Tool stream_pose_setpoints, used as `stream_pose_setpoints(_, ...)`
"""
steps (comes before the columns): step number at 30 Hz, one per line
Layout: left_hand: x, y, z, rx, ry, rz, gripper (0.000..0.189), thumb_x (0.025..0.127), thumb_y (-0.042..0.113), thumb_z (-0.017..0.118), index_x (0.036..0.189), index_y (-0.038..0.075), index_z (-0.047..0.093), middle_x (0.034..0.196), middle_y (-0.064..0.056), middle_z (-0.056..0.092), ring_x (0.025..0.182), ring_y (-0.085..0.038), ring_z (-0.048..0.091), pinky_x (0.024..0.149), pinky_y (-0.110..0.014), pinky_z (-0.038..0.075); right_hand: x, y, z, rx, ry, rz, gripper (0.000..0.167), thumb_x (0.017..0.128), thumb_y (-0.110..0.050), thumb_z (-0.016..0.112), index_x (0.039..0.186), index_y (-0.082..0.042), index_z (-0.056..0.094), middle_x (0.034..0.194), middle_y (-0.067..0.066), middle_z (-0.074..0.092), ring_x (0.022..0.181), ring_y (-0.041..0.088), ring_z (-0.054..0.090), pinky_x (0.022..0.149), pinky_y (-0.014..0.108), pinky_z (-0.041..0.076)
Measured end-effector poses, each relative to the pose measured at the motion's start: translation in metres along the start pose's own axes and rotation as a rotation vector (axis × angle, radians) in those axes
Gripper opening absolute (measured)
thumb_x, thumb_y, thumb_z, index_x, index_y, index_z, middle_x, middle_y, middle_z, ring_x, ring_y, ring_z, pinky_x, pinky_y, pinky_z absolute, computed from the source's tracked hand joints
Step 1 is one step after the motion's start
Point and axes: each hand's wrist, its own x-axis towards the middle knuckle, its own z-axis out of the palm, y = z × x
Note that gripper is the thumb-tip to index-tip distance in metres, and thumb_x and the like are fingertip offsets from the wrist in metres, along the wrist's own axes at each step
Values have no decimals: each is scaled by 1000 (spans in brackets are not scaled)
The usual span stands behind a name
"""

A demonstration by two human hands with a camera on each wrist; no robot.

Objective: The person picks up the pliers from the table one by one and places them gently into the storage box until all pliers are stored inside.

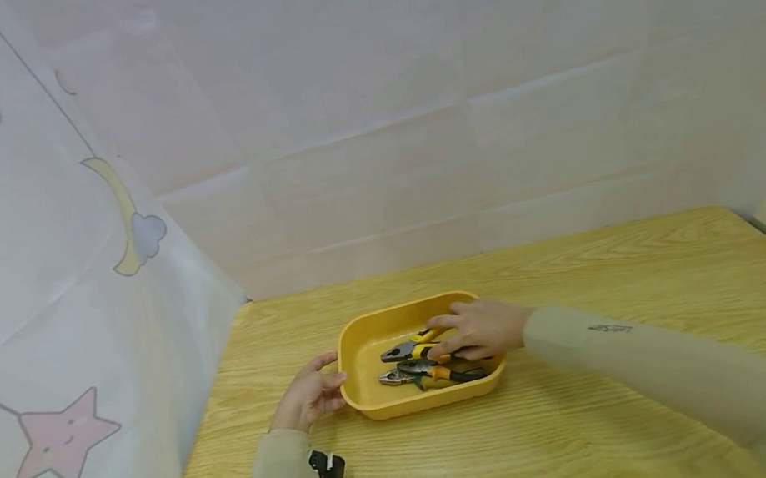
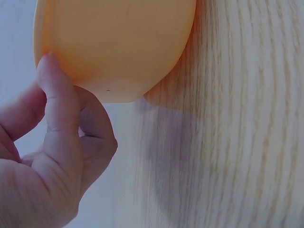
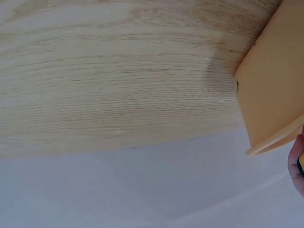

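Observation:
A yellow plastic tray [image 1: 381, 410] stands on the wooden table with several pliers in it. At its left end my left hand [image 1: 310, 395] pinches the rim, the thumb on the near side in the left wrist view. My right hand [image 1: 485, 328] reaches over the tray's right end and grips pliers [image 1: 402, 352] with yellow-and-black handles, its fingers covering much of them. Closer to the front wall lie other pliers [image 1: 443, 370] with orange-and-black handles, overlapping another pair [image 1: 394, 377]. Only a fingertip [image 3: 295, 164] beside a yellow-and-black handle shows in the right wrist view.
The wooden table [image 1: 577, 443] extends around the tray on all sides. Behind it hangs a pale cloth backdrop [image 1: 368, 148], with printed cartoon figures on the left side and a flower at right. A black device [image 1: 328, 468] sits at the left wrist.

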Motion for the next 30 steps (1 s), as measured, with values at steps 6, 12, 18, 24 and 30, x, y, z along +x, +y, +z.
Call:
stream_pose_setpoints(6, 0, 0, -1, 2, -1, -5, 54, 96, -3, 53, 146, 0, 33, 79, -8, 57, 58, -12, 55, 49, -21, 50, 2, 2, 4, 34, -58, 22, 41, 96, -24, 64, 136, -30, 58, 139, 14, 49, 86, 25, 55, 64, 34, 50)
stream_pose_setpoints(12, 1, 1, -2, -2, 2, -8, 55, 96, -4, 54, 147, 0, 32, 80, -9, 57, 58, -11, 54, 49, -21, 50, 7, 4, 8, 111, -112, 47, 41, 98, -23, 61, 138, -26, 56, 141, 16, 47, 92, 27, 55, 71, 38, 51)
stream_pose_setpoints(18, 0, 2, -1, -5, -5, -2, 55, 96, -4, 53, 146, -1, 33, 81, -10, 57, 58, -12, 54, 49, -21, 50, 10, 5, 12, 184, -180, 100, 42, 101, -25, 56, 142, -26, 52, 143, 16, 44, 103, 31, 56, 80, 40, 52)
stream_pose_setpoints(24, 0, 3, -1, 0, 3, 3, 55, 96, -4, 53, 146, -1, 33, 83, -10, 56, 60, -12, 54, 49, -20, 50, 14, 6, 13, 232, -194, 134, 43, 101, -23, 55, 144, -25, 51, 142, 16, 44, 105, 32, 57, 84, 41, 51)
stream_pose_setpoints(30, 0, 0, 0, 14, 8, -3, 53, 96, -3, 53, 146, -1, 34, 82, -10, 58, 60, -13, 54, 50, -22, 50, 15, 4, 15, 282, -208, 157, 43, 100, -24, 56, 143, -23, 52, 145, 16, 43, 114, 38, 54, 91, 50, 48)
